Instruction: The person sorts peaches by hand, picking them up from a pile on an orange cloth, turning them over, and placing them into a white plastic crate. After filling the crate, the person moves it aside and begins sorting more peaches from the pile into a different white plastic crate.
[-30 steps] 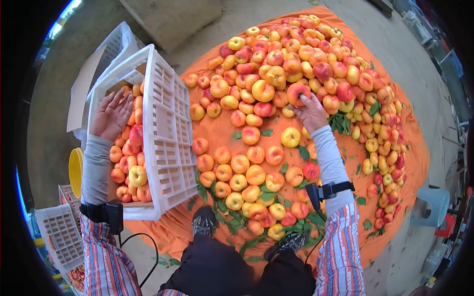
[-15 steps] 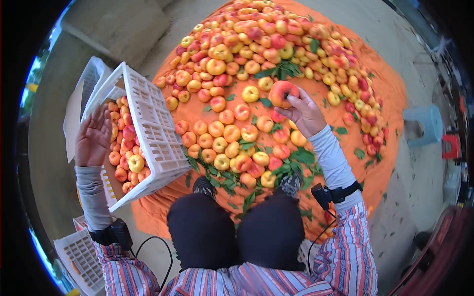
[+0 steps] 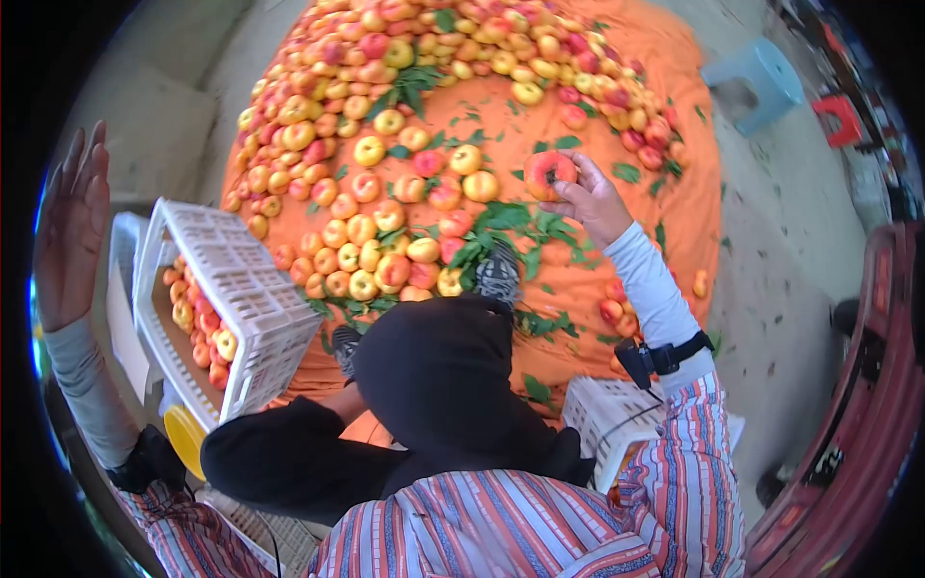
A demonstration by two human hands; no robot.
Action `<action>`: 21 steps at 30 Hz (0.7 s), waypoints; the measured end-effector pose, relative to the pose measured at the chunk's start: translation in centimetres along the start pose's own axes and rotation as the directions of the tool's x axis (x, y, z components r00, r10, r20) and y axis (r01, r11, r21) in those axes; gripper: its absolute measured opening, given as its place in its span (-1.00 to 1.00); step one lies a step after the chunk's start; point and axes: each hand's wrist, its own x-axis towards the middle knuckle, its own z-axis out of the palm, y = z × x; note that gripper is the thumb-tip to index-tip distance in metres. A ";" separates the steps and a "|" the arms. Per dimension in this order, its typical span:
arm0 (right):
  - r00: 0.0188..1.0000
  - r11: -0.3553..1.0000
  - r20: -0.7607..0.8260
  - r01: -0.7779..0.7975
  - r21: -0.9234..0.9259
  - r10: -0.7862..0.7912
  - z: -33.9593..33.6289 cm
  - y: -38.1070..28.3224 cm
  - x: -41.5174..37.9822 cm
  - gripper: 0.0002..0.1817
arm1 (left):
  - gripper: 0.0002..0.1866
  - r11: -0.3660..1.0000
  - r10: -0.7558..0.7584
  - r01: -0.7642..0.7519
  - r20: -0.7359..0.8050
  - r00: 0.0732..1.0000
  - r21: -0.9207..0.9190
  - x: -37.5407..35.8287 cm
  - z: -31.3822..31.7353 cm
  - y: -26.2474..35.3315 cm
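The left hand [image 3: 72,226] has swung outward, empty with palm spread, left of the white crate [image 3: 220,246]; mid-scene, loose fruit [image 3: 393,271] covers orange cloth [image 3: 689,241]; at right, the right hand [image 3: 597,202] grips a red fruit [image 3: 541,171] above it.

No readable text, no legible labels or brands, no clear numbers or signs

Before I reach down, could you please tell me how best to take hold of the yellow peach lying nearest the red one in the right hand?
I would grip the yellow peach around its rounded sides, coming from above and the right: it looks squat and round, orange cloth shows on its right, and other peaches crowd its left.
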 end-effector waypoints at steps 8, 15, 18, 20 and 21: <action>0.656 0.969 -0.718 -0.216 0.118 0.233 -26.4 3.8 -8.5 -0.59 | -0.65 0.933 -0.279 0.117 -0.475 0.834 -0.341 12.6 10.0 -8.9; 0.103 0.825 -0.924 -0.493 0.274 0.369 -30.7 10.0 -16.6 -0.72 | -0.53 0.972 -0.110 0.107 -0.003 0.994 -0.210 14.0 5.9 -23.3; -0.032 0.524 -0.947 -0.827 0.204 0.319 -29.2 10.7 -18.1 -0.75 | -0.52 0.867 -0.251 0.278 0.120 0.961 -0.414 13.3 6.3 -28.8; 0.050 0.340 -0.965 -0.940 0.043 0.258 -30.8 11.5 -19.2 -0.76 | -0.50 0.839 -0.277 0.294 0.105 0.955 -0.458 12.7 6.2 -31.3; 0.104 0.246 -0.967 -0.968 -0.045 0.232 -31.6 11.6 -19.4 -0.76 | -0.51 0.834 -0.299 0.301 0.081 0.951 -0.462 12.7 5.7 -32.6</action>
